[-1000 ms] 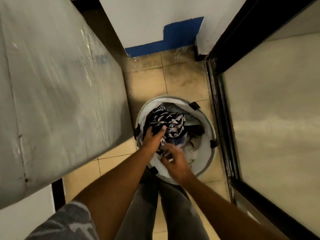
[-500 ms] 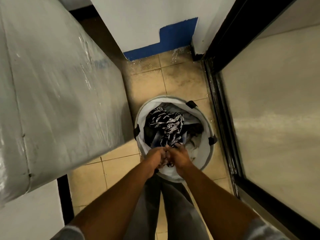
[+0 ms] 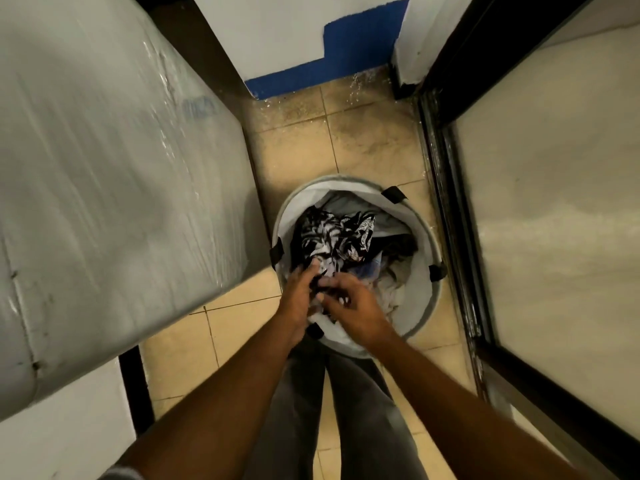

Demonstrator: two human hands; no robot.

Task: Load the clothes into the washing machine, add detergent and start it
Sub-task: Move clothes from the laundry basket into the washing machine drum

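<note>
Okay, both hands are down in the laundry basket (image 3: 433,299) on the floor (image 3: 294,157). The left hand (image 3: 299,294) grips the black-and-white garment (image 3: 332,237) at its near edge, and the right hand (image 3: 358,311), just beside it, curls its fingers into the same cloth.

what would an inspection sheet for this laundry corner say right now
surface: beige tiled floor, stained.
job's things: round white fabric laundry basket on the floor, holding a black-and-white patterned garment on top of pale and dark clothes.
clutter: white specks scattered by the far wall.
hands: left hand and right hand together at the basket's near edge, both gripping the patterned garment.
cables: nothing seen.
surroundings: grey film-wrapped box-shaped appliance on the left; black-framed frosted glass door on the right; white wall with a blue painted band ahead.
</note>
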